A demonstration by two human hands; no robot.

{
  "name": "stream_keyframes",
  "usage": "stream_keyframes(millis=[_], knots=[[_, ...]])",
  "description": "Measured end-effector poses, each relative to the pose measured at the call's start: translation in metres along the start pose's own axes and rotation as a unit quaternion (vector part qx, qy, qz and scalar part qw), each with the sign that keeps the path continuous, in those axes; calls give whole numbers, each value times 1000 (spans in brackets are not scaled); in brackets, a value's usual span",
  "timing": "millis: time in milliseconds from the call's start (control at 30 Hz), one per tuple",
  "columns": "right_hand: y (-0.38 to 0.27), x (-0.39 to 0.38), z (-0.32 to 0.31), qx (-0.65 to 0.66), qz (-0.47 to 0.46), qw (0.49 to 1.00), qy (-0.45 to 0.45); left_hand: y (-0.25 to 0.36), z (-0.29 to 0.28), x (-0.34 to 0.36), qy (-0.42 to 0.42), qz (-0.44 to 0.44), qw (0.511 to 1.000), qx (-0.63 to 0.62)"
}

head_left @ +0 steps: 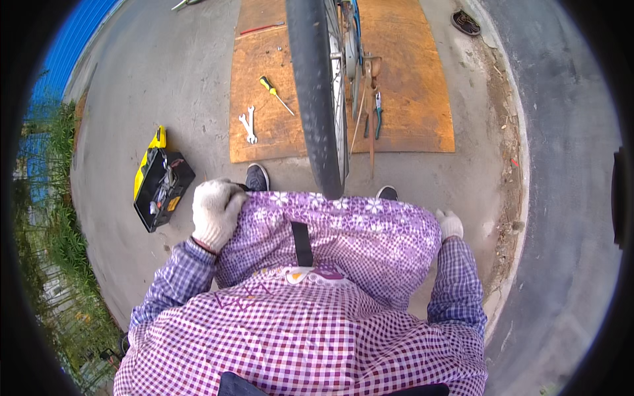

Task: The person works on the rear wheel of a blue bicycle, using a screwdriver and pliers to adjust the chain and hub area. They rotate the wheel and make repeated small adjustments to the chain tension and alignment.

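Note:
My left hand (216, 212), in a white knit glove, grips the upper left edge of a purple floral checked apron (356, 251) spread out below me, with a dark strap lying on it. At the apron's right edge, my right hand (450, 226), also gloved, has curled fingers at the fabric, partly hidden by it. Just beyond the apron stands a bicycle's front-facing black tyre (307, 92), its lower end reaching down to the fabric's top edge. My shoes (256, 175) peek out above the apron on either side of the wheel.
A wooden board (416, 119) under the bicycle carries wrenches (249, 125), a yellow screwdriver (269, 87), green-handled pliers (377, 119) and a red rod (254, 30). An open black-and-yellow toolbox (160, 185) stands left. Plants (63, 218) border the left; a curb and asphalt (561, 198) run right.

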State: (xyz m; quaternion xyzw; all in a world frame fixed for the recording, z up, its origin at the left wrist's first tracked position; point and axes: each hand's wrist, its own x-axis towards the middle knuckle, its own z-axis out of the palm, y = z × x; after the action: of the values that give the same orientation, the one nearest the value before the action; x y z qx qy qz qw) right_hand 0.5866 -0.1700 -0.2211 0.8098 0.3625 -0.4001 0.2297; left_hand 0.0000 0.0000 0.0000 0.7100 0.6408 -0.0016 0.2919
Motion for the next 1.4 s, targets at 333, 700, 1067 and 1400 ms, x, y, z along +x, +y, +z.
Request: stream_keyframes(millis=[333,700,1067,1400], knots=[[-198,-110,-26,350,-110,928,-64,-135,-8,102,-29,-96,993,61],[-231,-112,1,205,-70,965,145,-138,-21,118,-122,-119,981,88],[-265,-188,-128,219,-89,887,397,-88,-84,145,-152,-41,975,155],[-308,-176,-113,-112,-151,940,285,-135,-113,148,-151,-105,966,182]])
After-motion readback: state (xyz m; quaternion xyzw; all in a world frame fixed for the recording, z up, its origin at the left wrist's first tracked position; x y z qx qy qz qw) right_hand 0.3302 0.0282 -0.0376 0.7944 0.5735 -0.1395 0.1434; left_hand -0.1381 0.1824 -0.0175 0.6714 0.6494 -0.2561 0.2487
